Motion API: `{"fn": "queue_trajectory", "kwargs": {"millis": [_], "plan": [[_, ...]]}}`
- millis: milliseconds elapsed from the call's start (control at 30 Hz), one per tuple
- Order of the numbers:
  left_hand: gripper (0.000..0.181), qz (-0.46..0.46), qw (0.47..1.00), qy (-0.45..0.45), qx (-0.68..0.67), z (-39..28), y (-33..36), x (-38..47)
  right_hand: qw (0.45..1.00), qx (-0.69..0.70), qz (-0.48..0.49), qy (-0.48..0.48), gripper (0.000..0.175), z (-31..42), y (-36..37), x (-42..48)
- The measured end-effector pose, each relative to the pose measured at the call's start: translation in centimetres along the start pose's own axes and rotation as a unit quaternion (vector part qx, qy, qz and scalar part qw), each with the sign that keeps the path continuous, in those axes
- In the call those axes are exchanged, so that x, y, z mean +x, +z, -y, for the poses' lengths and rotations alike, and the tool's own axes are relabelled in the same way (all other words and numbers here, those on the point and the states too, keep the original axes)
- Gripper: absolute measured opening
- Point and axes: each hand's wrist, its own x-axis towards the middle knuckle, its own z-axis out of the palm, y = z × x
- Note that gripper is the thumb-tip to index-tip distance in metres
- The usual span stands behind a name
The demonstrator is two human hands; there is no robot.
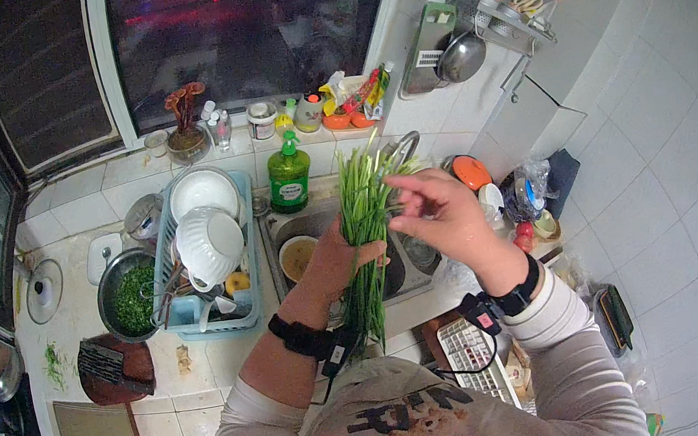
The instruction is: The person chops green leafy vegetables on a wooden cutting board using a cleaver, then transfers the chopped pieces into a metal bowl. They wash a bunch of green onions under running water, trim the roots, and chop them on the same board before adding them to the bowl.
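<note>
A long bunch of green chives (368, 270) is held over the sink, its pale cut ends pointing towards the faucet. My left hand (335, 258) is closed round the middle of the bunch. Beside the pale ends, on the right, is my right hand (438, 210), its thumb and fingers apart; whether a fingertip touches the stalks I cannot tell. Beneath the bunch, the steel sink (268, 231) contains a bowl of cloudy liquid (297, 258), partly hidden by my left hand. The faucet (406, 144) curves behind the stalks.
Left of the sink stands a blue dish rack (257, 309) with white bowls. Farther left are a dark bowl of chopped greens (134, 302) and a dark red board or bag (132, 372). A green soap bottle (290, 176) stands behind the sink; jars and packets line the right side.
</note>
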Motion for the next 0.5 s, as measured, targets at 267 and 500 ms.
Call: {"fn": "queue_trajectory", "kwargs": {"millis": [267,500], "plan": [[0.033,0.013,0.996,0.012,0.09,0.9,-0.5,0.2,0.964,0.16,-0.211,-0.018,0.012,1.6,-2.9,1.5],[0.037,-0.024,0.998,-0.035,-0.05,1.0,-2.6,-0.1,0.815,0.54,-0.128,-0.168,0.021,6.1,-14.9,-2.6]]}}
